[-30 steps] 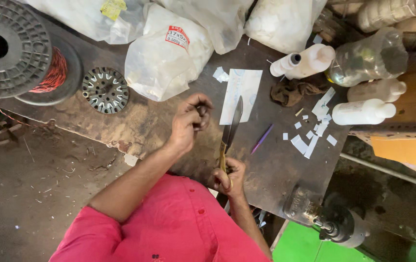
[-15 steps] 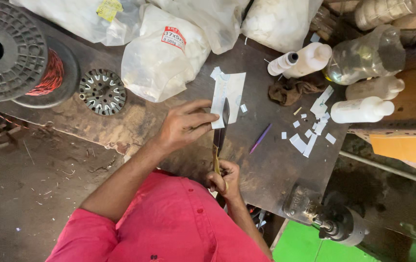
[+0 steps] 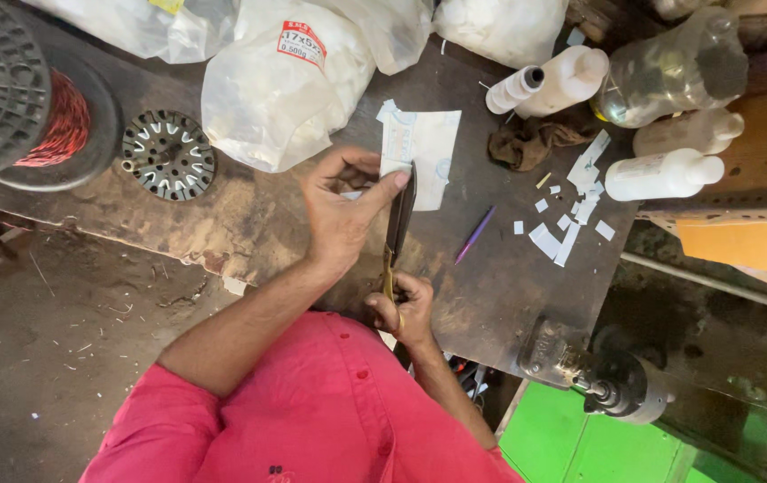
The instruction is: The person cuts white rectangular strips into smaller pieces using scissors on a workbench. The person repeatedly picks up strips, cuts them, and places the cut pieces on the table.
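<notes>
At frame centre the left hand (image 3: 341,213) pinches a white paper sheet (image 3: 424,154); the right hand (image 3: 401,307) clamps scissors (image 3: 397,224) below. Plastic bags (image 3: 281,80) crowd the upper left, white bottles (image 3: 661,174) the upper right, a purple pen (image 3: 475,234) beside.

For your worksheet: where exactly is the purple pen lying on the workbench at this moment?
In the head view, the purple pen lies slanted on the dark workbench, right of the scissors, between them and the scattered white paper scraps.
</notes>
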